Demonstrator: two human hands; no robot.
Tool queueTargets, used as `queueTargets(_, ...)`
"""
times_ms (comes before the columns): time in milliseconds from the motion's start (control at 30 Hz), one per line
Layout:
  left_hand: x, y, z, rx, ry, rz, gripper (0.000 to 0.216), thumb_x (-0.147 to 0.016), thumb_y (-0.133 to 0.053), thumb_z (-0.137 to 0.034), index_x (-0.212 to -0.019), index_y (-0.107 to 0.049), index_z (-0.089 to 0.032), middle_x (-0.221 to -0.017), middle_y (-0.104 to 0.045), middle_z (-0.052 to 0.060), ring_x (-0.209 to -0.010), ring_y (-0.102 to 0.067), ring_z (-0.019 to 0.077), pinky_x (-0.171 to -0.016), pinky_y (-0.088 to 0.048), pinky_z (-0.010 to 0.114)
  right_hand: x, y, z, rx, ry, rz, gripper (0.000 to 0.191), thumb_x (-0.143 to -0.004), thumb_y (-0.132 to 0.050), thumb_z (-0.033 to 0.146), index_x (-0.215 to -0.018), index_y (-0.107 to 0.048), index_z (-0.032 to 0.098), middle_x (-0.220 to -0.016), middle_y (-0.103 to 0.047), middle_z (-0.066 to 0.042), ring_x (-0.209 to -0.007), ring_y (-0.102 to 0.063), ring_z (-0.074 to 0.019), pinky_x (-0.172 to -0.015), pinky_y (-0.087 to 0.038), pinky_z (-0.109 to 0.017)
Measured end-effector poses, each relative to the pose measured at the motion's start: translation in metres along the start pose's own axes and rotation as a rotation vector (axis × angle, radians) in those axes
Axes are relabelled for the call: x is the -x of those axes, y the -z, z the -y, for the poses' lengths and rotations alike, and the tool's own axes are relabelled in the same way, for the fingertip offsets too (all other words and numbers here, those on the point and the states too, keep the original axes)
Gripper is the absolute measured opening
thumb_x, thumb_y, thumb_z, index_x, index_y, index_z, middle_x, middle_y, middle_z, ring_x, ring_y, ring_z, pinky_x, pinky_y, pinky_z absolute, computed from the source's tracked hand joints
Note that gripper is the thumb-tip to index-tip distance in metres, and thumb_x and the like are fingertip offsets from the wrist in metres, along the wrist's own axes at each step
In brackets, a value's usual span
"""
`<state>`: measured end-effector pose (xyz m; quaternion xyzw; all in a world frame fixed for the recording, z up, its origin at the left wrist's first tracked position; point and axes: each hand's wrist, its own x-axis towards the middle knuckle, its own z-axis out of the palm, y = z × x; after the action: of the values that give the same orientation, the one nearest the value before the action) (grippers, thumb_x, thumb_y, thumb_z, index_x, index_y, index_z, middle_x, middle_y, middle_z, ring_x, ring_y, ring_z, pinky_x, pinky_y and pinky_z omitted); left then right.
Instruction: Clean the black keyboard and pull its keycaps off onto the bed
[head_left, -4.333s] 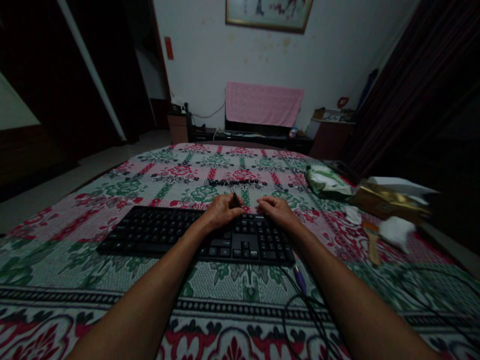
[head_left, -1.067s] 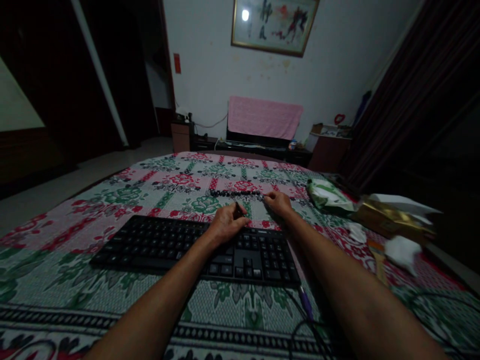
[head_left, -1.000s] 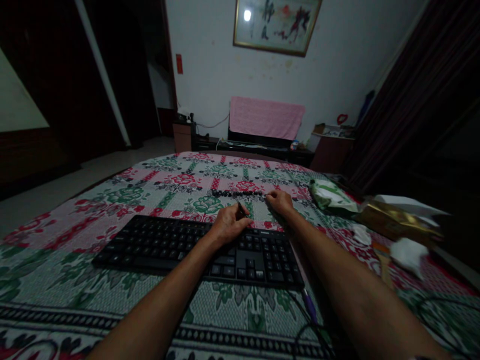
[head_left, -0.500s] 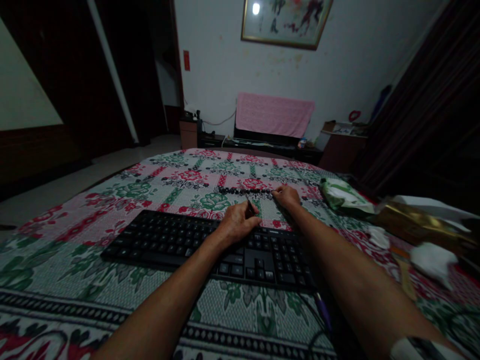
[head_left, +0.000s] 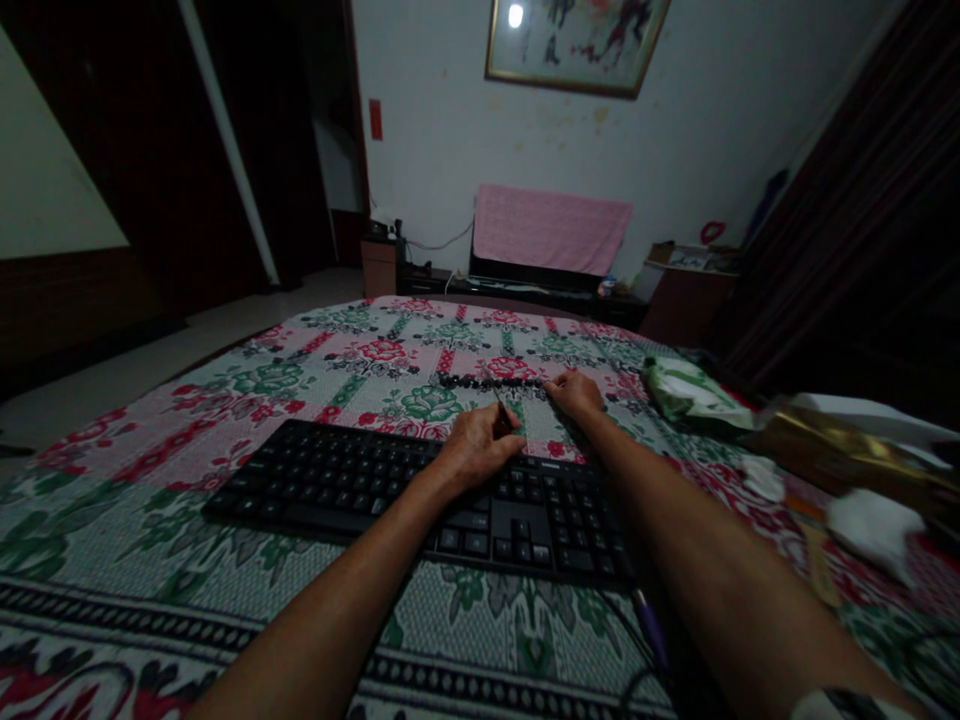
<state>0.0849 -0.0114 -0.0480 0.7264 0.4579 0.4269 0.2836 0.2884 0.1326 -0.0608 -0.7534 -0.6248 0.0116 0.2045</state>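
A black keyboard (head_left: pixel 352 485) lies on a bed covered by a floral cloth (head_left: pixel 247 390). My left hand (head_left: pixel 480 447) rests on the keyboard's upper edge, fingers curled round a thin dark tool (head_left: pixel 501 412). Beyond the keyboard runs a row of removed black keycaps (head_left: pixel 487 382). My right hand (head_left: pixel 576 392) reaches past the keyboard to the right end of that row, fingers pinched at the last keycap. What the pinch holds is too small to see.
The keyboard's cable with a purple plug (head_left: pixel 651 635) trails at the lower right. A green-and-white packet (head_left: pixel 690 392), a gold box (head_left: pixel 840 450), white wads (head_left: pixel 870 520) and a brush lie on the right. A pink-covered unit (head_left: pixel 551 230) stands against the far wall.
My right hand left the keyboard's number pad and reached forward to the right end of the keycap row, where it stays. My left hand kept its grip on the tool.
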Motion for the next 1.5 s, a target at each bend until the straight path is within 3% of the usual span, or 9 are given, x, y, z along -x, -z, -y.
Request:
queueTargets(600,0.000,0.001,-0.001,-0.010,0.020,0.007,0.017,-0.069,-0.061,-0.028,-0.083,-0.060,-0.017,-0.070,-0.063,0.000,-0.065,-0.058,0.0135,-0.060,-0.044,0.023,-0.002,0.000,-0.002,-0.012,0.046,0.043,0.031,-0.073,-0.053,0.045,-0.081,-0.071,0.022,-0.082,-0.070,-0.006,-0.079,-0.063,-0.0192,-0.063,-0.042,-0.023)
queueTargets(733,0.001,0.001,0.003,0.034,0.003,0.021,0.020,-0.069,-0.062,-0.029,-0.085,-0.060,-0.017,-0.074,-0.065,0.001,-0.070,-0.059,0.0141,-0.063,-0.045,0.023,0.001,0.005,-0.004,-0.023,0.071,0.056,0.035,-0.071,-0.057,0.040,-0.094,-0.069,0.018,-0.089,-0.070,-0.008,-0.086,-0.063,-0.0199,-0.069,-0.043,-0.023)
queueTargets(900,0.001,-0.002,0.003,0.105,0.010,0.065,0.021,-0.069,-0.061,-0.028,-0.086,-0.060,-0.017,-0.075,-0.065,0.001,-0.069,-0.060,0.0138,-0.064,-0.045,0.024,0.027,0.019,-0.014,-0.067,0.133,0.106,0.023,-0.074,-0.054,0.031,-0.086,-0.071,0.020,-0.081,-0.071,-0.004,-0.082,-0.064,-0.0184,-0.071,-0.044,-0.023)
queueTargets(1100,0.000,-0.007,0.006,0.088,-0.017,0.081,0.021,-0.070,-0.061,-0.029,-0.087,-0.060,-0.017,-0.077,-0.065,0.001,-0.070,-0.060,0.0138,-0.065,-0.046,0.024,0.075,0.030,-0.025,-0.188,0.185,0.123,0.028,-0.077,-0.051,0.027,-0.099,-0.066,0.018,-0.096,-0.069,-0.005,-0.087,-0.063,-0.0169,-0.076,-0.046,-0.025)
queueTargets(1300,-0.002,-0.010,0.008,0.075,-0.008,0.094,0.021,-0.069,-0.062,-0.027,-0.088,-0.061,-0.018,-0.078,-0.066,0.001,-0.072,-0.060,0.0139,-0.065,-0.046,0.024,0.111,0.035,-0.016,-0.560,0.243,0.250,0.031,-0.076,-0.051,0.030,-0.099,-0.064,0.015,-0.082,-0.070,-0.004,-0.070,-0.063,-0.0156,-0.066,-0.048,-0.026)
queueTargets(1500,-0.002,-0.009,0.005,0.055,-0.036,0.093,0.021,-0.069,-0.063,-0.029,-0.086,-0.061,-0.017,-0.076,-0.066,0.001,-0.069,-0.059,0.0136,-0.063,-0.045,0.023,0.127,0.038,-0.009,-0.414,0.457,0.135,0.022,-0.077,-0.050,0.027,-0.089,-0.068,0.020,-0.085,-0.070,-0.003,-0.078,-0.063,-0.0167,-0.073,-0.046,-0.027)
